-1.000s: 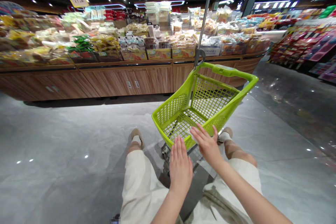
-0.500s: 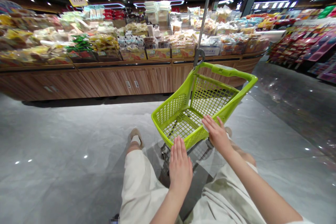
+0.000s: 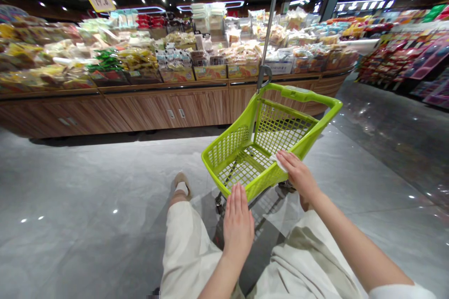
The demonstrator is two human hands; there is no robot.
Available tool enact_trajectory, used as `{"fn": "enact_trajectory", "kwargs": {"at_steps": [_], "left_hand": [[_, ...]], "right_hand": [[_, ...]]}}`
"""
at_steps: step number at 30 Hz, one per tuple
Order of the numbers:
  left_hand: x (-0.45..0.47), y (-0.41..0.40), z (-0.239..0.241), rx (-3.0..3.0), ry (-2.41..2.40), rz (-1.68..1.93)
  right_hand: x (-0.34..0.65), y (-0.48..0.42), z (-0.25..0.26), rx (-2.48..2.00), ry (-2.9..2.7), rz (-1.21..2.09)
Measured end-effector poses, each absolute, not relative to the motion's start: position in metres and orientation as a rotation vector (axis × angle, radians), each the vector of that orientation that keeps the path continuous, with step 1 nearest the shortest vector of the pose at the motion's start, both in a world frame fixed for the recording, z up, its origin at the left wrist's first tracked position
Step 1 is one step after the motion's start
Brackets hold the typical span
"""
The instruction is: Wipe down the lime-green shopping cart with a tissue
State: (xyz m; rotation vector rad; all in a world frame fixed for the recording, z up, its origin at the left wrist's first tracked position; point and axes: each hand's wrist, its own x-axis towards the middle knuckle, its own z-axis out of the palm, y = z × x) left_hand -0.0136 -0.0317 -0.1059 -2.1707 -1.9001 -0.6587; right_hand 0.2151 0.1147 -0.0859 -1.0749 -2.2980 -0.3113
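A lime-green plastic shopping cart (image 3: 263, 183) with lattice walls stands in front of me, its basket holding nothing. My left hand (image 3: 238, 222) rests at the near corner of its rim, fingers stretched out side by side and palm down. On the near-right stretch of the rim, my right hand (image 3: 298, 173) presses a thin white wipe (image 3: 278, 162) against the green plastic. Its fingers lie over the wipe, and the thumb is hidden. A grey metal pole (image 3: 271, 18) rises from the cart's far left corner, beside the handle (image 3: 298, 94).
Behind the cart runs a wood-fronted display counter (image 3: 147, 110) piled with packaged food. A price sign (image 3: 99, 0) stands above it at the left. More shelves (image 3: 396, 56) are at the right. My legs straddle the cart's near end on the grey tiled floor (image 3: 87, 205).
My right hand has slid a little right along the rim, its fingers closing over the wipe, more of which now shows. My left hand stays nearly in place.
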Motion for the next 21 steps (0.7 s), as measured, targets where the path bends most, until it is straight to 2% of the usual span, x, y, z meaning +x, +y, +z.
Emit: {"fn": "enact_trajectory", "kwargs": {"at_steps": [4,8,11,17,21], "left_hand": [[-0.008,-0.032,-0.105,-2.121,-1.939,-0.681],[-0.01,-0.033,-0.105,-2.145,-1.923,-0.664],[-0.014,-0.034,-0.106,-2.162,-1.922,-0.624],[-0.014,-0.035,-0.105,-2.167,-1.919,-0.642],[-0.009,-0.034,-0.105,-2.133,-1.943,-0.675]], "right_hand": [[0.186,0.092,-0.091,-1.096,-2.235,-0.304],[0.134,0.048,-0.096,-0.866,-2.407,-0.253],[0.136,0.048,-0.091,-0.762,-2.489,-0.239],[0.205,0.107,-0.077,-1.155,-2.293,-0.354],[0.18,0.088,-0.086,-1.235,-2.204,-0.335]]}}
